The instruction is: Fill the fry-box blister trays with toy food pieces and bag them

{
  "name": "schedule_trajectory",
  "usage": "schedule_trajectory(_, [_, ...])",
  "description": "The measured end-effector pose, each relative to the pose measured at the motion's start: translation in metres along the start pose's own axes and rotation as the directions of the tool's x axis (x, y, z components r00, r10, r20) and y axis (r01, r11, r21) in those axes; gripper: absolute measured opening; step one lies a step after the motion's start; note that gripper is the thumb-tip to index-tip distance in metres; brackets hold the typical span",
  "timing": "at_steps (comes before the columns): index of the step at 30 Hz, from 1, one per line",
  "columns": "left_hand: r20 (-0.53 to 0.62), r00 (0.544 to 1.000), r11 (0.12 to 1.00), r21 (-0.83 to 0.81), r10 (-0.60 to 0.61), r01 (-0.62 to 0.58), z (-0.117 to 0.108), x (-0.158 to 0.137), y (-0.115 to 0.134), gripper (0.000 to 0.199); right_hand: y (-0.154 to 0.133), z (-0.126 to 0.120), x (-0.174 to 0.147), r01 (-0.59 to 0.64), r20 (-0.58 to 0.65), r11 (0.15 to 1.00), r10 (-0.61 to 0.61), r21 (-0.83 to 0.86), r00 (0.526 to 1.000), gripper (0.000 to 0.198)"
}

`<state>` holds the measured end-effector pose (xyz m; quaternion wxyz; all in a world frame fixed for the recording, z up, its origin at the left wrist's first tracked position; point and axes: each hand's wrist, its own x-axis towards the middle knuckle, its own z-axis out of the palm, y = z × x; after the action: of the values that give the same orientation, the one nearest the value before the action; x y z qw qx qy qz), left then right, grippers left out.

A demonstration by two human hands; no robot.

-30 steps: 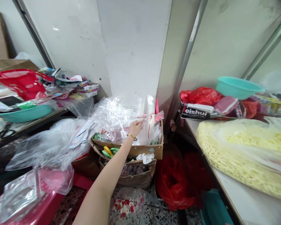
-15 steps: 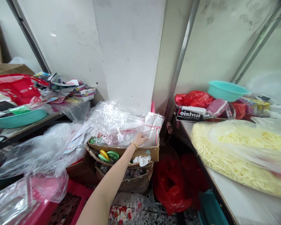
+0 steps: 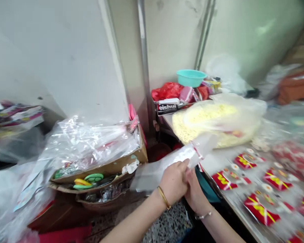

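My left hand [image 3: 174,179], with a gold bangle at the wrist, is closed on clear plastic zip bags [image 3: 177,156] with a red line near one end. Close against it, my right hand [image 3: 194,190], wearing a silver bracelet, pinches the lower edge of the same bags. The bags stretch out to both sides of my hands, in the gap between a cardboard box [image 3: 135,157] on the left and the white table [image 3: 215,158] on the right. Some of my fingers are hidden behind the bags.
Red-and-yellow packets [image 3: 260,207] lie in rows on the table. Behind them sits a big bag of pale yellow strips [image 3: 200,125]. A turquoise basin [image 3: 191,79] tops red bags. Below the box's front flap lie green and yellow rings [image 3: 84,182].
The view has swung right, towards the table. My left hand has come away from the box with the zip bags, and my right hand has entered view and holds them too.
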<state>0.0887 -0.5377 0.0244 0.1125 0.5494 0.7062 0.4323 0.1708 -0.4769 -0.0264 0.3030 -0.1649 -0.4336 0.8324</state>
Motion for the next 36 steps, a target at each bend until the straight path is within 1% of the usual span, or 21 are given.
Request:
schedule_trajectory(2, [0.141,0.988,0.987,-0.142,-0.061,0.081,0.035,-0.007,0.007,0.065,-0.005,-0.022,-0.007,-0.091,-0.127,0.989,0.106,0.118,0.986,0.048])
schedule_trajectory(3, [0.218,0.973,0.971,-0.206,-0.076,0.122,0.048,-0.011,0.009,0.071,-0.008,-0.037,-0.014,-0.12,-0.173,0.98,0.147,0.161,0.974,0.036])
schedule_trajectory(5, [0.337,0.939,0.932,-0.317,-0.065,0.178,0.062,-0.017,0.014,0.07,-0.015,-0.069,-0.029,-0.161,-0.204,0.96,0.209,0.229,0.956,0.019])
schedule_trajectory(6, [0.362,0.932,0.93,-0.328,-0.038,0.165,0.064,-0.019,0.018,0.065,-0.018,-0.083,-0.037,-0.186,-0.197,0.948,0.24,0.26,0.951,0.015])
schedule_trajectory(8, [0.337,0.941,0.966,-0.254,0.041,0.049,0.059,-0.024,0.027,0.052,-0.023,-0.105,-0.053,-0.269,-0.159,0.914,0.327,0.305,0.931,0.011])
schedule_trajectory(10, [0.243,0.965,0.992,-0.095,0.098,-0.077,0.048,-0.029,0.032,0.046,-0.026,-0.118,-0.067,-0.363,-0.114,0.875,0.416,0.32,0.902,0.013])
schedule_trajectory(11, [0.181,0.98,0.996,-0.003,0.087,-0.088,0.043,-0.031,0.031,0.049,-0.025,-0.122,-0.073,-0.398,-0.099,0.859,0.449,0.323,0.888,0.015])
schedule_trajectory(12, [0.119,0.992,0.996,0.074,0.035,-0.044,0.039,-0.035,0.028,0.056,-0.024,-0.124,-0.078,-0.428,-0.086,0.845,0.476,0.321,0.875,0.015])
schedule_trajectory(13, [0.076,0.995,0.992,0.113,-0.059,0.05,0.037,-0.041,0.022,0.069,-0.021,-0.125,-0.083,-0.453,-0.073,0.833,0.498,0.319,0.864,0.015])
schedule_trajectory(14, [0.068,0.981,0.979,0.104,-0.181,0.173,0.037,-0.048,0.015,0.082,-0.018,-0.126,-0.088,-0.474,-0.061,0.821,0.517,0.318,0.854,0.015])
schedule_trajectory(15, [0.109,0.946,0.952,0.048,-0.305,0.302,0.04,-0.057,0.007,0.088,-0.015,-0.127,-0.093,-0.492,-0.047,0.81,0.532,0.319,0.846,0.016])
schedule_trajectory(17, [0.294,0.835,0.845,-0.132,-0.465,0.518,0.049,-0.078,-0.007,0.078,-0.009,-0.126,-0.101,-0.526,-0.005,0.79,0.556,0.314,0.831,0.02])
schedule_trajectory(18, [0.382,0.785,0.781,-0.211,-0.488,0.588,0.054,-0.089,-0.011,0.07,-0.007,-0.126,-0.104,-0.538,0.015,0.784,0.562,0.31,0.827,0.023])
schedule_trajectory(19, [0.435,0.753,0.728,-0.268,-0.494,0.631,0.058,-0.099,-0.014,0.064,-0.005,-0.126,-0.106,-0.544,0.031,0.782,0.563,0.303,0.826,0.025])
schedule_trajectory(20, [0.452,0.74,0.695,-0.303,-0.498,0.653,0.062,-0.106,-0.015,0.06,-0.004,-0.125,-0.108,-0.541,0.042,0.789,0.554,0.292,0.831,0.027])
schedule_trajectory(22, [0.429,0.737,0.67,-0.329,-0.522,0.666,0.064,-0.116,-0.014,0.056,-0.006,-0.124,-0.108,-0.509,0.053,0.816,0.516,0.275,0.855,0.028])
schedule_trajectory(25, [0.399,0.74,0.657,-0.349,-0.541,0.668,0.059,-0.115,-0.011,0.05,-0.012,-0.122,-0.102,-0.435,0.065,0.858,0.434,0.274,0.898,0.029])
schedule_trajectory(28, [0.3,0.771,0.708,-0.306,-0.562,0.636,0.056,-0.103,-0.011,0.046,-0.019,-0.119,-0.096,-0.396,0.083,0.882,0.388,0.256,0.918,0.031])
schedule_trajectory(32, [0.023,0.822,0.815,-0.119,-0.568,0.567,0.069,-0.081,-0.013,0.047,-0.022,-0.108,-0.086,-0.372,0.14,0.905,0.349,0.205,0.927,0.037])
schedule_trajectory(34, [-0.076,0.845,0.847,0.004,-0.529,0.531,0.079,-0.07,-0.013,0.048,-0.022,-0.103,-0.079,-0.342,0.106,0.923,0.328,0.175,0.939,0.041])
schedule_trajectory(36, [-0.118,0.864,0.856,0.12,-0.49,0.503,0.086,-0.06,-0.013,0.046,-0.024,-0.102,-0.069,-0.302,0.04,0.94,0.3,0.156,0.953,0.042])
